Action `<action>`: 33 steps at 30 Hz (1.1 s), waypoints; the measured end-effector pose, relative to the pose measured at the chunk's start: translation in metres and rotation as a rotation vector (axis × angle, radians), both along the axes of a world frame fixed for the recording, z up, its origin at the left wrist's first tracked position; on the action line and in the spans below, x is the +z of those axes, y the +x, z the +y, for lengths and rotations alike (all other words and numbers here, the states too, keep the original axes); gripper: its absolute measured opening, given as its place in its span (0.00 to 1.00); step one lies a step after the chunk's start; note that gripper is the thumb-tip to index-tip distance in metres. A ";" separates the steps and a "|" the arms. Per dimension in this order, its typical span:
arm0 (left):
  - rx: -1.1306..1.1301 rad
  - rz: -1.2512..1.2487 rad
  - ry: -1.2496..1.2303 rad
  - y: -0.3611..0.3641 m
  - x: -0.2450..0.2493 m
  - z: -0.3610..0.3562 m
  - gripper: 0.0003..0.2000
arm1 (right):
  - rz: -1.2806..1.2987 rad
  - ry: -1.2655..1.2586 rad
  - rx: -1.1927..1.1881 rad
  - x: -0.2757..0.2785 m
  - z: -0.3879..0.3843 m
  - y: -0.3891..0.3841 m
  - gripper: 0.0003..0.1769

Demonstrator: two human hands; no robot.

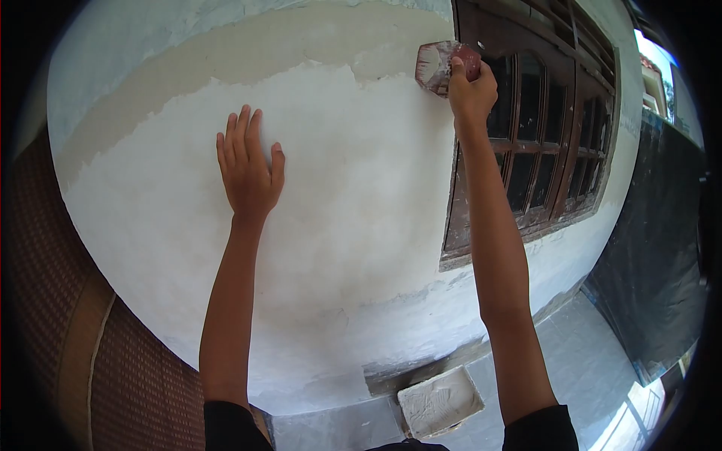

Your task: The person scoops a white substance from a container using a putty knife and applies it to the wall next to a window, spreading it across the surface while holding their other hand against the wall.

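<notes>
My left hand (pixel 250 167) lies against the white wall (pixel 338 188), its fingers stretched out and slightly spread. Up at the window's left edge, my right hand (pixel 474 92) grips a reddish putty scraper (pixel 438 66) smeared with white filler. The scraper's broad end points left, at the wall beside the frame. Damp-looking beige filler (pixel 248 45) runs in a band across the upper wall, with a ragged lower border against the white coat. Whether the blade's edge touches the wall cannot be made out.
A brown wooden window (pixel 519 150) with small panes is set into the wall at right. Below, a tray of white filler (pixel 440 402) stands on the grey tiled floor (pixel 331 427). Dark sheeting (pixel 650 248) hangs at far right; a brown woven panel (pixel 143 368) stands at left.
</notes>
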State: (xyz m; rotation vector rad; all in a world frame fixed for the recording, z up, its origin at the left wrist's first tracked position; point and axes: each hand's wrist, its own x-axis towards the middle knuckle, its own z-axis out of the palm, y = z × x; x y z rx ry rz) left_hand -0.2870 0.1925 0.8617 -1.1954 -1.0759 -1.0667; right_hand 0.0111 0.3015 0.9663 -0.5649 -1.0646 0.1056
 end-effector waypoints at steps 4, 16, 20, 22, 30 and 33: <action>0.009 -0.003 -0.005 0.001 0.000 0.002 0.27 | 0.005 0.145 0.117 0.000 0.004 -0.015 0.16; 0.022 0.002 -0.013 0.000 0.000 0.001 0.27 | -0.042 0.192 -0.046 0.000 0.017 -0.021 0.22; 0.021 0.005 -0.007 0.000 0.000 0.001 0.27 | 0.127 0.140 -0.016 -0.009 0.032 0.021 0.24; 0.011 0.005 -0.007 0.001 -0.001 0.001 0.27 | 0.220 0.184 0.009 -0.014 0.029 0.027 0.25; 0.038 0.010 -0.009 -0.001 -0.001 0.001 0.26 | -0.261 0.421 0.231 -0.011 -0.017 -0.061 0.22; 0.027 0.013 -0.004 -0.001 0.000 0.002 0.26 | -0.334 0.504 0.208 -0.005 -0.012 -0.072 0.22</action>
